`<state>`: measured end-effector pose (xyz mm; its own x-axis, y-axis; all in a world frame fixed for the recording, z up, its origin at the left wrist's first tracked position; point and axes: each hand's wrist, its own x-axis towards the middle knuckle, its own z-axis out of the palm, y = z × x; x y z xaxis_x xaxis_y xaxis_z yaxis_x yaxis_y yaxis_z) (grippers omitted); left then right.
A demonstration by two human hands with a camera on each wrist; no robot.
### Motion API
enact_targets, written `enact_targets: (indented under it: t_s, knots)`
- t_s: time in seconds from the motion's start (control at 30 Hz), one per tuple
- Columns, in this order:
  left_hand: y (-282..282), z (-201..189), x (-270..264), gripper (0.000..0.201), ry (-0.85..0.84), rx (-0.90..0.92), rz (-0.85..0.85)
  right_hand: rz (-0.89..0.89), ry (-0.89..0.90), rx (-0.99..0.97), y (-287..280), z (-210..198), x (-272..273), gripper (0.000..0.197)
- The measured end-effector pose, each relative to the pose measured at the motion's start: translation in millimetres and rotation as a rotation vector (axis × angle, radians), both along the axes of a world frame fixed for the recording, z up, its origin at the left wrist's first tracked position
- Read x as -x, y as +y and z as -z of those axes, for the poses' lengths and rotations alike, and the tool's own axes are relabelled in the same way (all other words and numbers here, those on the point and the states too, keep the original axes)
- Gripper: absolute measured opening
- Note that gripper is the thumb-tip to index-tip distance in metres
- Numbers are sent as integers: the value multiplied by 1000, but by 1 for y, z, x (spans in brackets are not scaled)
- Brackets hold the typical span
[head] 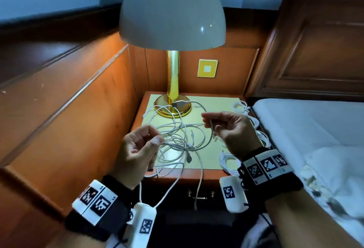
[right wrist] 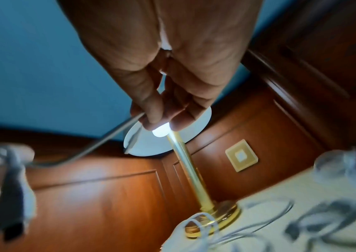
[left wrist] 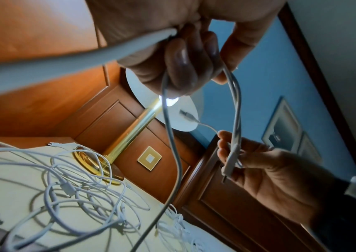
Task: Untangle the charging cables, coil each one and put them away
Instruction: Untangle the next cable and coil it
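Observation:
A tangle of white charging cables [head: 177, 141] lies spread over the nightstand top [head: 216, 101], with some strands hanging over its front edge. My left hand [head: 155, 140] hovers above the tangle's left side and pinches a grey-white strand between thumb and fingers. My right hand [head: 206, 121], raised to the right, pinches the same cable [left wrist: 236, 110] close to its connector end. That strand sags in a short loop between both hands. In the right wrist view my right hand's fingertips [right wrist: 151, 119] hold the cable; the left hand is a blur at the left edge.
A brass lamp base [head: 173, 107] stands at the back of the nightstand, with a USB plug [head: 179, 103] lying on it and the white shade [head: 171, 11] overhead. Coiled white bundles [head: 244, 109] [head: 228, 161] sit along the right edge. The bed [head: 305, 125] adjoins on the right; wood panelling is on the left.

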<state>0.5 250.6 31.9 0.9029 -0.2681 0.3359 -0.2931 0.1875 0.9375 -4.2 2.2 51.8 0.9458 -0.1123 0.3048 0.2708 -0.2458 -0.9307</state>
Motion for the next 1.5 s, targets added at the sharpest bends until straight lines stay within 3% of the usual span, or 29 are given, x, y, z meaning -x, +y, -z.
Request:
enact_targets:
  t_s: [0.1, 0.17, 0.33, 0.4, 0.47, 0.53, 0.67, 0.83, 0.93, 1.0, 1.1, 1.2, 1.3, 1.37, 1.5]
  knots:
    - [-6, 2, 23, 20, -94, -135, -26, 46, -106, 358, -9, -3, 41, 38]
    - [-14, 4, 39, 18, -145, -173, -32, 73, -143, 495, -16, -10, 68, 31]
    - [-36, 15, 67, 27, -254, -405, 3, 75, -64, 893, -46, -46, 131, 9]
    - [-49, 21, 71, 20, -359, -546, 6, 58, 7, 973, -57, -59, 154, 8]
    - [-71, 23, 80, 6, -420, -569, 0, 80, 80, 1029, -65, -67, 175, 15]
    - [-95, 21, 93, 9, -331, -498, 18, 128, 103, 987, -76, -64, 191, 18]
    - [-145, 13, 119, 29, -48, -318, 271, 177, 158, 571, -95, -33, 217, 19]
    - [-198, 15, 131, 29, 64, -238, 499, 135, 309, -438, -105, -17, 219, 32]
    - [-219, 14, 121, 12, 100, -224, 449, 46, 335, -892, -124, -25, 206, 27]
    - [-231, 15, 112, 16, 144, -233, 339, 52, 245, -1115, -145, -29, 196, 22]
    - [-246, 17, 97, 12, 173, -345, 189, 226, 84, -1232, -185, -26, 183, 37]
    - [-257, 22, 90, 11, -16, -551, 146, 419, 83, -1135, -213, -13, 171, 43]
    - [-263, 23, 88, 14, -223, -703, 159, 552, 160, -654, -215, -2, 158, 34]
    - [-266, 25, 86, 20, -321, -758, 256, 490, 258, -290, -207, 4, 149, 33]
    - [-261, 25, 78, 29, -359, -697, 371, 265, 489, -148, -189, 13, 134, 38]
